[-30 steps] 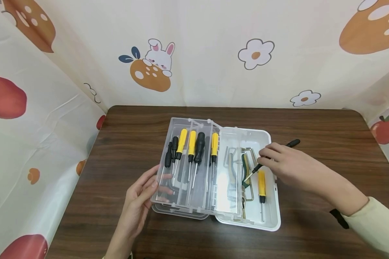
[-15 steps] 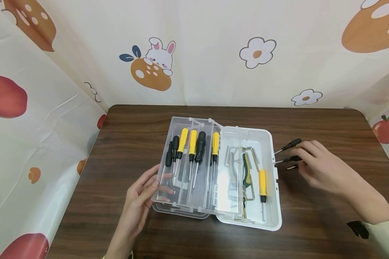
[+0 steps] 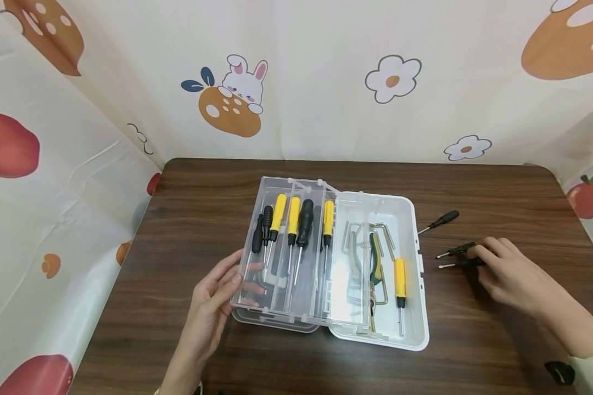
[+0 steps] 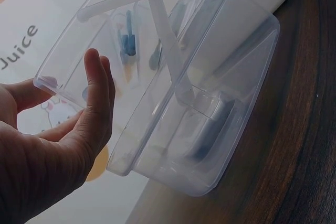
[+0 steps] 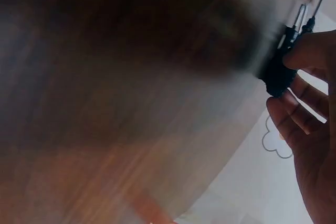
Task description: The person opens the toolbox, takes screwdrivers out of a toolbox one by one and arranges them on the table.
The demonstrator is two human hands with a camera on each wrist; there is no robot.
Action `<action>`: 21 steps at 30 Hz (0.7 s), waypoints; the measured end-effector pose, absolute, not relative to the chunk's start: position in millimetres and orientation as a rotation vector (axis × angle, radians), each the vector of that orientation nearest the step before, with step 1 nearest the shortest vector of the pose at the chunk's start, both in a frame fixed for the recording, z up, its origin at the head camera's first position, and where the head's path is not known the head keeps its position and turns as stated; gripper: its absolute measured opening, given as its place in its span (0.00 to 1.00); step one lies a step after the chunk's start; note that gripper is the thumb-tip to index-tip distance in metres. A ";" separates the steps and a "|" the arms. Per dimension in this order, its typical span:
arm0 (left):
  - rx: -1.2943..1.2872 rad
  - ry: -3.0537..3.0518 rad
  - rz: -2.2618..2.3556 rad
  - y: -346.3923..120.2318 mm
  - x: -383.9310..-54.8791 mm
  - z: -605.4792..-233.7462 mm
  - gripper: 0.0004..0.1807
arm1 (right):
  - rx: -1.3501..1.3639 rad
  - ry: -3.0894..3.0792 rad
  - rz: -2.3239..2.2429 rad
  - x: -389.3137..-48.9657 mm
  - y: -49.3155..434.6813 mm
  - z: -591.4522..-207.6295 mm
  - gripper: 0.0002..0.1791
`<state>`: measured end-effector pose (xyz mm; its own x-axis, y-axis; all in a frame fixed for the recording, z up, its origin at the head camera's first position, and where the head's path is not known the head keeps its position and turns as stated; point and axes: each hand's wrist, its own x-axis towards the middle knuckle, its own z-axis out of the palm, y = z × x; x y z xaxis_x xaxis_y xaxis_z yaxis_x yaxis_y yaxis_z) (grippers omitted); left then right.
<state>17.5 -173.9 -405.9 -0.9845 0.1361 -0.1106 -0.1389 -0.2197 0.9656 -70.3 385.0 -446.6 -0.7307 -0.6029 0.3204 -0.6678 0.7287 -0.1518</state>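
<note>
My left hand (image 3: 217, 302) grips the left edge of a clear divided tray (image 3: 249, 280), thumb on the front and fingers behind it. Inside the tray are black-handled (image 3: 304, 222) and yellow-handled screwdrivers (image 3: 279, 214). The tray is folded out from a white toolbox (image 3: 417, 329), which holds a yellow screwdriver (image 3: 400, 277), green-handled pliers (image 3: 376, 258) and bent hex keys (image 3: 387, 241). On the table to the right, my right hand (image 3: 511, 271) pinches a small black screwdriver (image 3: 466, 264). Beside it lies a second black screwdriver (image 3: 457, 250).
A third black screwdriver (image 3: 443, 219) lies by the toolbox's right side, its tip at the wall. The dark wooden table (image 3: 202, 219) ends at a printed curtain (image 3: 316, 109) behind and at the left.
My right hand has moved from over the white toolbox to the table on the right, carrying a black screwdriver out of it. The left hand keeps its hold on the tray.
</note>
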 end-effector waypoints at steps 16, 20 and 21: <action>0.024 1.837 2.337 -174.1 18.5 -406.2 0.26 | 0.982 -2.759 0.301 -65.9 383.0 -444.6 0.24; 0.024 1.831 2.339 -174.0 18.5 -405.8 0.26 | 1.001 -2.734 0.325 -67.8 372.3 -436.6 0.23; 0.021 1.832 2.338 -174.0 18.6 -405.7 0.26 | 1.012 -2.722 0.331 -69.0 368.3 -433.7 0.22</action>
<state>18.6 -174.0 -405.7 -0.9853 0.1429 -0.0939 -0.1254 -0.2304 0.9650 -69.0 368.3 -433.7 -0.7391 -0.6129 0.2796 -0.6620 0.7376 -0.1330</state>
